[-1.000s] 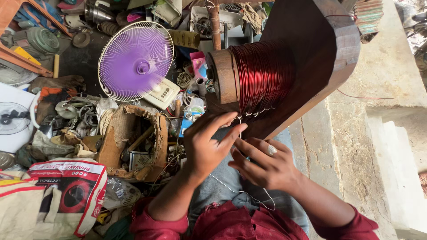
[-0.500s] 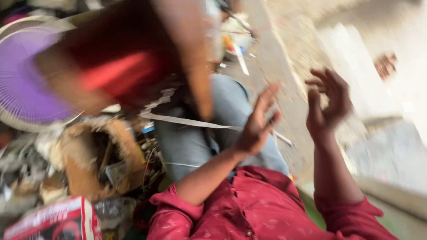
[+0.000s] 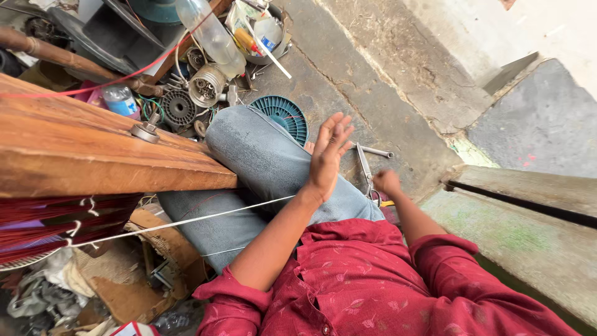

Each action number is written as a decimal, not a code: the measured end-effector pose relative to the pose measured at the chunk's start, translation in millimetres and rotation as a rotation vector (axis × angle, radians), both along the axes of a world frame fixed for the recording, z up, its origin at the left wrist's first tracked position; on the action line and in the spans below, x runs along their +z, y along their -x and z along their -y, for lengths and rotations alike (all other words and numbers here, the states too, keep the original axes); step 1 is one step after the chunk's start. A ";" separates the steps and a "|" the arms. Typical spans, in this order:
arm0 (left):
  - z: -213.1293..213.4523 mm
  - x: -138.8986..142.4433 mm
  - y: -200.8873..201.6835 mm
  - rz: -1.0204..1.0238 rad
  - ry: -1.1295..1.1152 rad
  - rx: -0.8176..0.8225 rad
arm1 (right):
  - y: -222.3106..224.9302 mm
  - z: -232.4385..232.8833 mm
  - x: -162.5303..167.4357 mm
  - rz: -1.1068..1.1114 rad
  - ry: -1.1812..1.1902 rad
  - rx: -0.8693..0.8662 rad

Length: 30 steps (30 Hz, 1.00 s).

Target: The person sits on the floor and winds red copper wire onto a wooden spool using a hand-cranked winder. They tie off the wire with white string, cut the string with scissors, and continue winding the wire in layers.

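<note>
Left hand (image 3: 328, 154) is raised, open and empty; right hand (image 3: 387, 182) closes at scissors (image 3: 364, 167) lying lengthwise away from the person.

Both hands are off the red wire coil (image 3: 43, 227) now; 1 s ago they were pinching at its lower edge. Left hand (image 3: 328, 154) is raised, open, fingers spread, over the jeans-clad knee (image 3: 267, 155). Right hand (image 3: 387, 182) has dropped low to the right, closed near the scissors (image 3: 365, 169) on the concrete floor (image 3: 385, 81). View has swung right: coil now at far left, purple fan gone from view.
</note>
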<state>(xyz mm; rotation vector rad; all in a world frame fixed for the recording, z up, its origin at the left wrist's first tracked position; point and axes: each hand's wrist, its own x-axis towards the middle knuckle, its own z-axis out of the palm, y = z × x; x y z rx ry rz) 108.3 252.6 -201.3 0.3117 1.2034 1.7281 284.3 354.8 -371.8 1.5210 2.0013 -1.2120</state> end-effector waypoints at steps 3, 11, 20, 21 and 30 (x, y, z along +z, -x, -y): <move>-2.7 1.1 -7.6 -0.010 0.018 -0.035 | -14.2 29.0 -5.4 0.084 -0.125 0.071; -1.6 -5.0 -16.3 0.170 0.042 0.006 | 9.9 41.8 5.3 0.119 -0.251 -0.089; -18.1 -8.5 -1.8 0.093 0.184 0.006 | 40.0 -4.7 28.2 -0.333 0.058 -0.817; -21.3 -11.7 0.3 0.083 0.208 0.003 | 42.3 -12.8 36.9 -0.460 0.101 -0.876; -22.6 14.9 -4.0 -0.172 -0.011 0.135 | 49.1 -29.6 177.7 -1.405 0.324 -0.498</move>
